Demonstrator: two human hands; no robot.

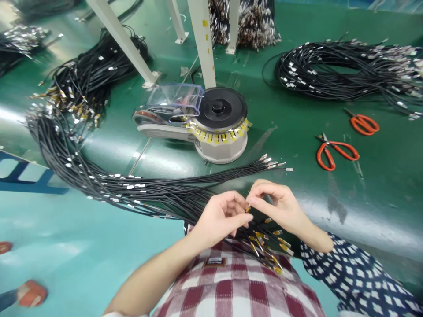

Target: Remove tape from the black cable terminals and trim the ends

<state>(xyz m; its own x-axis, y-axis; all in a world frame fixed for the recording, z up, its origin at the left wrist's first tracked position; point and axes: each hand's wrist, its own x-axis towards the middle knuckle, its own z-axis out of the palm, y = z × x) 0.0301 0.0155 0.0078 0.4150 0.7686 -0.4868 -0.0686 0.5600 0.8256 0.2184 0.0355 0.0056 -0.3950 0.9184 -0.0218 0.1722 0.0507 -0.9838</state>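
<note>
My left hand (226, 215) is closed on a black cable whose small yellow-taped end (248, 208) shows at its fingertips. Right beside it, my right hand (277, 207) pinches thumb and forefinger together at that same end; whatever lies between those fingers is too small to make out. Beneath both hands, other cable ends with yellow tape (261, 240) fan out at the table's front edge, over a checked apron (231, 281). They belong to a long bundle of black cables (158, 189) with white labels that runs off to the left. Several silver-tipped ends (271, 164) lie just beyond my hands.
A round tape dispenser (221, 149) with yellow strips around its rim stands behind the bundle. Two orange-handled cutters (337, 152) lie on the green table (297, 119) at right. More cable bundles (330, 72) lie around, and white posts (203, 48) rise behind. A person's foot (32, 294) shows lower left.
</note>
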